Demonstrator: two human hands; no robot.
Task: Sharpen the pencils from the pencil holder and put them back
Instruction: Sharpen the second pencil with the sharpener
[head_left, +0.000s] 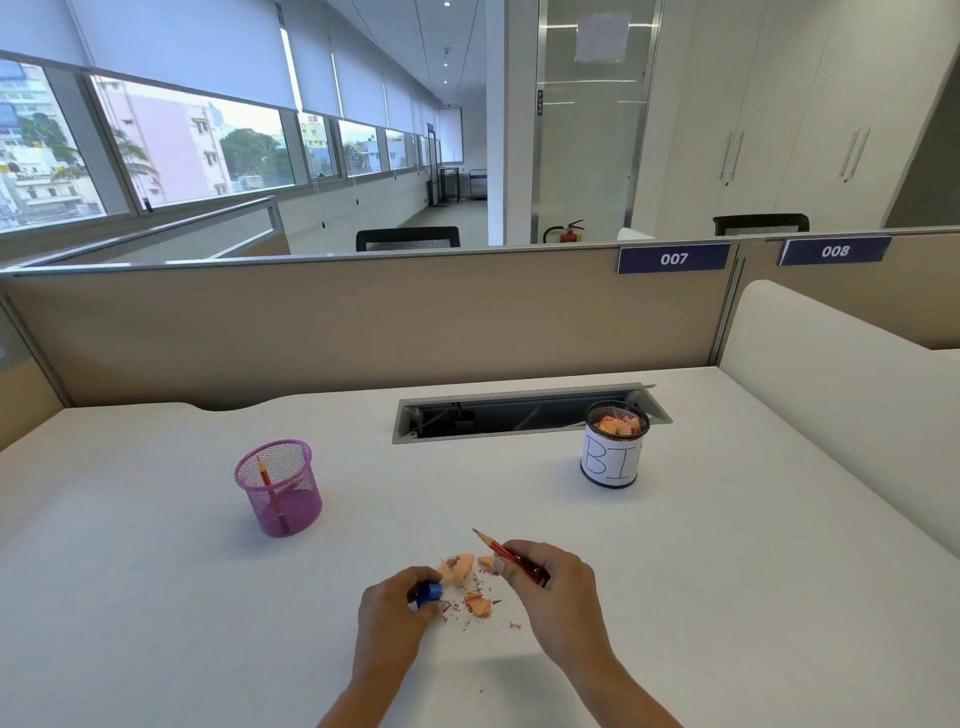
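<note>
While curled shavings (470, 584) lie, right hand (561, 590) grips pencil (497, 548).

Open desk (156, 571) runs from my left hand (392, 610) up to the pink pencil holder (278, 488), its mouth upward, one leaning pencil (265, 475) inside. Shavings (470, 584) lie between that hand and my right hand (558, 584). Far right, the labelled cup (613, 460) stands just before the cable slot (519, 415); the partition (363, 322) closes the back.
</note>
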